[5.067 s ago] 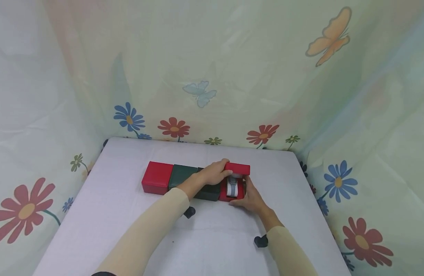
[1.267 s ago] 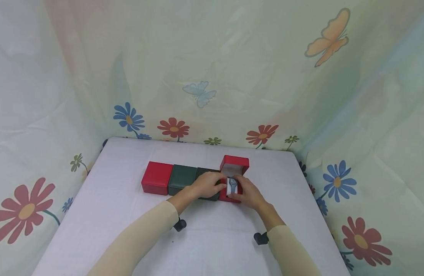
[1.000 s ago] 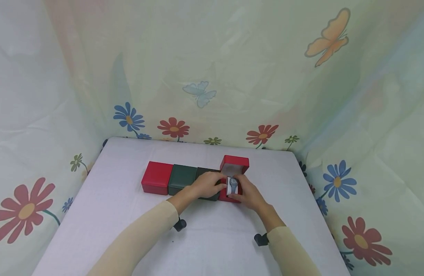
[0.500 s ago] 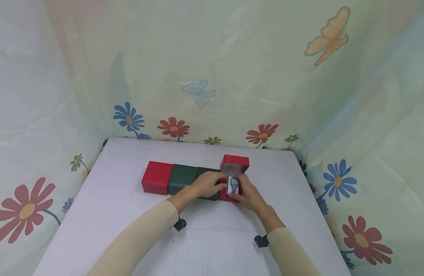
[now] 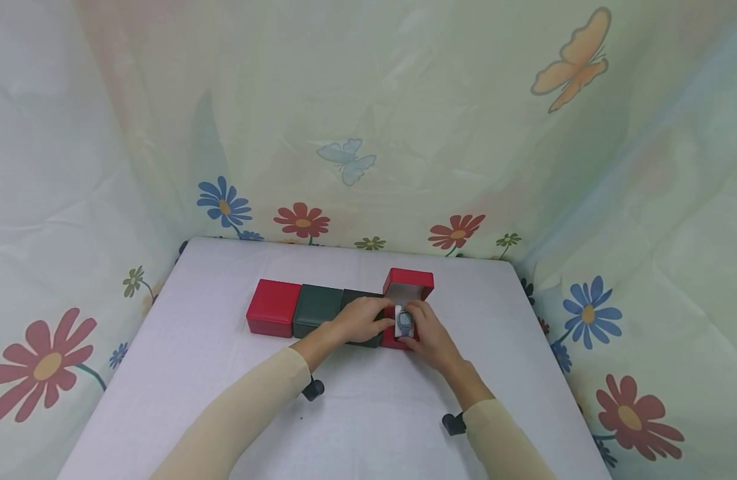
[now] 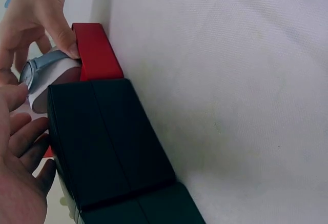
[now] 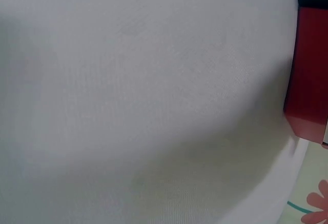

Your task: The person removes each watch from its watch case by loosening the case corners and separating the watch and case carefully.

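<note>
A wristwatch (image 5: 405, 321) with a grey-blue strap sits round a white cushion (image 6: 43, 92) in the raised-lid red box (image 5: 407, 281) at the right end of the row. My right hand (image 5: 433, 335) holds the watch from its right side, thumb near me and fingers on the far side. From the left, my left hand (image 5: 361, 320) reaches over the dark green box (image 5: 368, 340). In the left wrist view one fingertip (image 6: 16, 95) touches the watch's edge, while the other fingers lie loosely bent beside the dark box. The right wrist view shows no hand.
A green box (image 5: 317, 308) and a red box (image 5: 274, 308) continue the row leftward, lids down. All stand on a white-covered table (image 5: 368, 427). Flower-printed cloth (image 5: 368, 100) hangs behind and at both sides.
The red box's lid, lowered over the watch and held by my left hand earliest on, is now raised. Over the last second my right fingers shifted slightly with the watch; my left hand barely moved.
</note>
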Available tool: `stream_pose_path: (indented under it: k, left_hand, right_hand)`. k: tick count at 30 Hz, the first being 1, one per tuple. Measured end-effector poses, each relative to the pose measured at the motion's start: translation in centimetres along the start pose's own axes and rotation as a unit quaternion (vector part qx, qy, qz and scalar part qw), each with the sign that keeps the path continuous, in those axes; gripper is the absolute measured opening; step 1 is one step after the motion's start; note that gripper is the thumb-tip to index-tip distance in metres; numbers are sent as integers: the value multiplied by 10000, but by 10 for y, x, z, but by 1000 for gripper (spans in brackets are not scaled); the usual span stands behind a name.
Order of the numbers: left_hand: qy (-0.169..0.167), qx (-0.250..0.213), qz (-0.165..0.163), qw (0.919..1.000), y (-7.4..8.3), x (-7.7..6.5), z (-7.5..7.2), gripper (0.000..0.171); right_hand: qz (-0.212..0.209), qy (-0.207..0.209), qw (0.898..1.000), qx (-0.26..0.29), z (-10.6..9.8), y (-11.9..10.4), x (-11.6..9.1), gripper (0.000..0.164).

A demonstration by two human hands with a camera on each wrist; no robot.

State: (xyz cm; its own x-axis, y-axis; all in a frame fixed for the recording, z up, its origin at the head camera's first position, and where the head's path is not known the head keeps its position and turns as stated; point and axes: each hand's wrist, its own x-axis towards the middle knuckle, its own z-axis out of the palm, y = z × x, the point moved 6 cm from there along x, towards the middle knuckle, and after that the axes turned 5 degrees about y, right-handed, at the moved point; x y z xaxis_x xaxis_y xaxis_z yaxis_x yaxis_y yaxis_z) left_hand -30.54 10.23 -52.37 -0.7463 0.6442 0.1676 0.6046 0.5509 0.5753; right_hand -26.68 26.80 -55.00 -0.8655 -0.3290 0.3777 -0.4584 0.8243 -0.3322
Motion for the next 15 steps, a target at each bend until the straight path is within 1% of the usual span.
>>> stream_pose_path:
  k: [2,4,8,12,15]
  left_hand:
    - [-5,-1,-26,10000,0,-1,0,48]
    - [-8,-10,-50,10000,0,-1,0,51]
    - [-33,-50,-66,10000,0,-2,1,63]
    - [27,-103,-2,9999,0,-2,0,84]
    - [104,-269,61,9996,1,-2,-2,95]
  right_hand:
    - [-165,71,9997,-191,0,-2,-1,75]
    - [-193,175,9994,-220,0,-2,-2,76]
    - [-31,485,9987,154,-5,-1,0,82]
    - [27,779,9958,486,-12,-4,4,86]
    - [56,879,9935,724,-17,-9,9,87]
